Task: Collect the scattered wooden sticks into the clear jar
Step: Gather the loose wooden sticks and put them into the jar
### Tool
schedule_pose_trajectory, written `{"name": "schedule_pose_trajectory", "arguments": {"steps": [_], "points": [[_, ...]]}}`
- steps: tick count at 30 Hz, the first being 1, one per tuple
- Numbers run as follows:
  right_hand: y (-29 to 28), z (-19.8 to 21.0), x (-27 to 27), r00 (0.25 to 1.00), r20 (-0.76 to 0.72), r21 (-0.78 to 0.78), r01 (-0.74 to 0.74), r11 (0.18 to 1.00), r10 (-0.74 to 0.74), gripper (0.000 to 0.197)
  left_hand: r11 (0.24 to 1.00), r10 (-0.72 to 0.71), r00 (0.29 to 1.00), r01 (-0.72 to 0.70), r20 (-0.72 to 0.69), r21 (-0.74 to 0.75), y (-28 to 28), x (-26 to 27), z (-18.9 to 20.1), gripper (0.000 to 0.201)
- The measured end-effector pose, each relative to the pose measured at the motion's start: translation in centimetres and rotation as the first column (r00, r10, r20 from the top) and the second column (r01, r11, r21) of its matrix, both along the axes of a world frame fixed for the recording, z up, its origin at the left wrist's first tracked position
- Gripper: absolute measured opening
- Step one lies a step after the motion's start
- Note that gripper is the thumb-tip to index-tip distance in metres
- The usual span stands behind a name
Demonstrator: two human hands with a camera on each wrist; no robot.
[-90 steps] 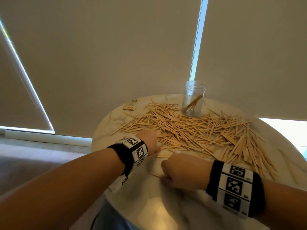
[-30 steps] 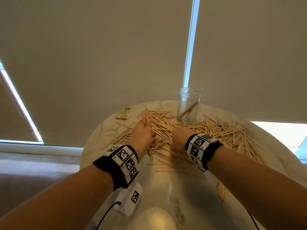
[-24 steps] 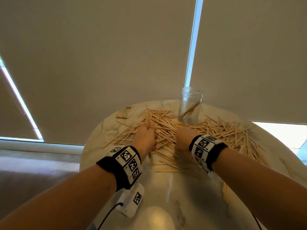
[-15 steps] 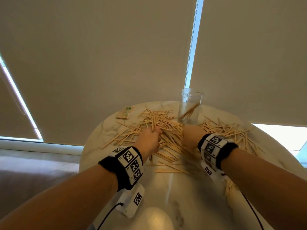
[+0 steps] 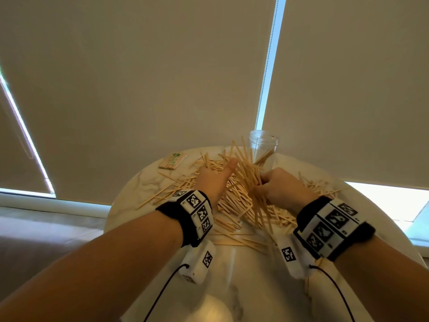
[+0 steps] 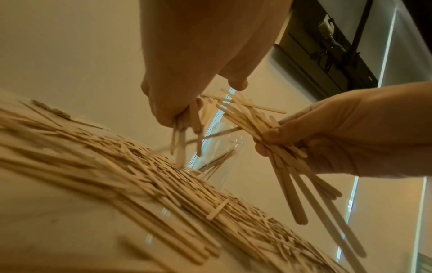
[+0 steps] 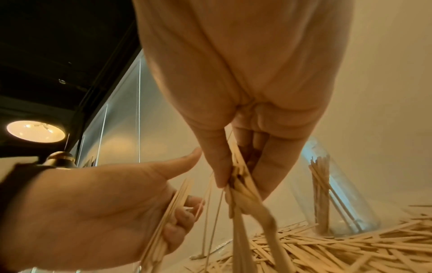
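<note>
Item: bundle of pale flat wooden sticks, gripped in the right hand, fingers and thumb curled round its middle. The bundle is raised off the worktop. Long axis tilted: upper ends fan up and to the far left, lower ends splay down toward the near edge. Ends uneven, not squared.

Item: left hand, just left of the bundle. In the wrist views its curled fingers pinch a smaller sheaf of thin sticks; thumb extended toward the right hand's bundle.

Item: tall clear plastic jar, upright, mouth open, at the far edge of the worktop, just beyond both hands and slightly right of centre. The fanned stick tips overlap its left side in the head view; whether they touch it cannot be told. Judged: the right hand is nearer the jar.

Contents of jar: a few wooden sticks leaning inside; mostly unfilled.

Item: loose heap of wooden sticks, lying flat and crisscrossed across the round pale marble-patterned worktop, under and around both hands. Judged: most of the task remains.

Item: small flat packet of sticks with a green label, far left on the worktop, apart from the heap.

Judged: for entry, the bundle's axis needs turning upright over the jar mouth.
</note>
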State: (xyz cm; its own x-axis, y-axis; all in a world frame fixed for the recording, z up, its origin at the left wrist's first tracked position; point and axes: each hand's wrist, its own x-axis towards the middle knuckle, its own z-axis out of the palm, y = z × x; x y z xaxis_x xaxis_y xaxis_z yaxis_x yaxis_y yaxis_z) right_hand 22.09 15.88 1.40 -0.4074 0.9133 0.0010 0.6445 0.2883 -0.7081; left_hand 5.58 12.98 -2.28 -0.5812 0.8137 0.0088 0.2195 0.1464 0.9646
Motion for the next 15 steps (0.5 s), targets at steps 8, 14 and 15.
{"name": "schedule_pose_trajectory", "arguments": {"steps": [8,14,15], "points": [[-1.9,-0.3,-0.9,0.991,-0.109,0.059,-0.077,0.995,0.083,0.010,0.934,-0.357,0.930,0.353,0.091,0.054,0.3,1.2,0.4,0.076],[-2.1,-1.1,-2.4,0.983,-0.052,0.066,-0.173,0.983,0.177,0.013,0.963,-0.264,0.957,0.254,0.119,0.094,0.7,1.5,-0.1,0.026],[-2.2,-1.1,-2.5,0.978,-0.057,0.048,-0.198,0.979,0.200,0.012,0.965,-0.254,0.960,0.244,0.114,0.091,0.9,1.1,-0.3,0.027]]}}
